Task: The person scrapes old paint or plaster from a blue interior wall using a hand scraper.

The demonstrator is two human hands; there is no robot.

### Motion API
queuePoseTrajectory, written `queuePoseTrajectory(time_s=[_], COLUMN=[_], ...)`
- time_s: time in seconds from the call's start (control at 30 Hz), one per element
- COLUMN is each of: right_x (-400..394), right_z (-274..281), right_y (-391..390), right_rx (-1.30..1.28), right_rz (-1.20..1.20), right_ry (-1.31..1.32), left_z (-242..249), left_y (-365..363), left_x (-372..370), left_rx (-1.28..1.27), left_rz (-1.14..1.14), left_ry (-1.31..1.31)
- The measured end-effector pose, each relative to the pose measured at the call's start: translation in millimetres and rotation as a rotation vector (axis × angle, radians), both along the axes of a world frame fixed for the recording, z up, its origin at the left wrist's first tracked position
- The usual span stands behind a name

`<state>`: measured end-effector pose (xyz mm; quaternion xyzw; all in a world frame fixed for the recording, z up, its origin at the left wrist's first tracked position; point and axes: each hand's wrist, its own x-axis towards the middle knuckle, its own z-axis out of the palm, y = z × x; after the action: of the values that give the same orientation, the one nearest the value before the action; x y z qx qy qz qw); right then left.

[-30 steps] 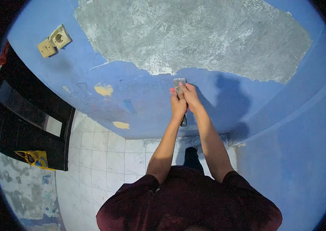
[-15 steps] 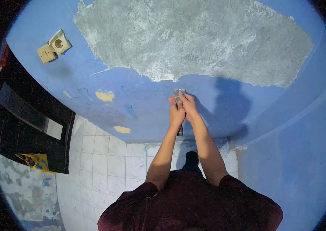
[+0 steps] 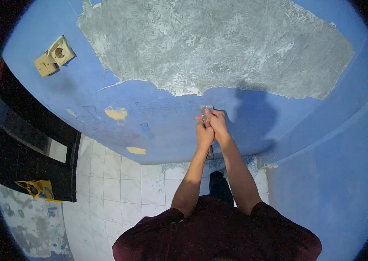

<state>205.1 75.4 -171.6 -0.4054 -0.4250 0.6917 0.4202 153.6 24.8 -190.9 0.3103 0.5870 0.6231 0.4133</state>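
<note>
Both hands are together on one scraper-like tool [image 3: 206, 108], whose flat metal blade lies against the blue wall [image 3: 171, 126], just below a large bare grey patch [image 3: 219, 48]. My left hand [image 3: 204, 134] is wrapped round the handle, and the handle's dark end shows below it. Higher up and slightly to the right, my right hand [image 3: 217, 122] grips the tool near the blade, with fingers pressed on the metal. The patch has a ragged, whitish lower edge of peeled paint.
A loose socket and switch [image 3: 53, 56] stick out of the wall at upper left. Below are a dark door [image 3: 23, 143], a yellow bag [image 3: 40, 190] and white floor tiles [image 3: 129, 191]. Another blue wall [image 3: 332, 187] stands at right.
My two hands and the tool have shifted slightly down and to the right in the view, still against the blue paint. The view itself has moved a little.
</note>
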Motion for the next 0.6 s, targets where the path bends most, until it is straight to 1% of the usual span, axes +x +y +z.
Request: queuePoseTrajectory(time_s=[0.03, 0.07, 0.1, 0.13, 0.17, 0.2, 0.23, 0.27, 0.3, 0.37, 0.43, 0.5, 0.53, 0.6], right_x=[-1.1, -3.6, -5.8, -6.1, -5.0, -3.9, -2.5, -1.4, -0.6, -2.6, -9.6, -10.8, -11.4, -10.2], right_z=[3.6, 1.8, -0.5, -3.3, -11.8, -20.9, -28.1, -24.9, -22.3, -19.2, -13.6, -15.0, -19.4, -30.9], right_y=[-2.5, -1.9, -2.0, -2.2, 0.0, 3.6, 9.5, 10.1, 11.2, 7.5, 1.2, 2.1, 3.3, 10.2], right_rx=[-0.023, -0.025, -0.02, -0.017, -0.021, -0.023, -0.021, 0.001, 0.001, 0.074, 0.065, 0.041, 0.034, 0.07], right_rz=[-0.018, -0.025, -0.036, -0.047, -0.053, -0.014, 0.026, 0.012, 0.012, -0.036, -0.057, -0.083, -0.087, -0.069], right_ry=[-0.02, -0.016, 0.029, 0.073, 0.068, 0.12, 0.173, 0.086, 0.087, -0.001, 0.053, 0.048, 0.044, 0.047], left_z=[-3.9, -1.7, -0.5, -5.1, -14.0, -16.1, -17.4, -15.5, -14.5, -21.8, -27.8, -20.1, -18.4, -17.8], left_y=[0.2, 0.5, 1.0, 2.5, 4.5, 5.7, 6.6, 5.9, 5.2, 7.6, 8.4, 6.3, 4.6, 5.7], left_x=[-2.2, -3.5, -3.4, -5.6, -9.4, -9.3, -6.0, -3.6, -1.9, -0.8, -10.3, -13.5, -14.9, -14.4], left_rx=[-0.005, -0.017, -0.029, -0.032, 0.041, 0.115, 0.118, 0.099, 0.075, 0.08, 0.088, 0.135, 0.129, 0.102], left_rz=[-0.005, 0.015, 0.036, 0.03, 0.047, 0.064, 0.061, 0.1, 0.141, 0.137, 0.134, 0.087, 0.082, 0.001], left_ry=[0.003, 0.07, 0.133, 0.131, 0.211, 0.289, 0.286, 0.305, 0.323, 0.331, 0.349, 0.385, 0.381, 0.244])
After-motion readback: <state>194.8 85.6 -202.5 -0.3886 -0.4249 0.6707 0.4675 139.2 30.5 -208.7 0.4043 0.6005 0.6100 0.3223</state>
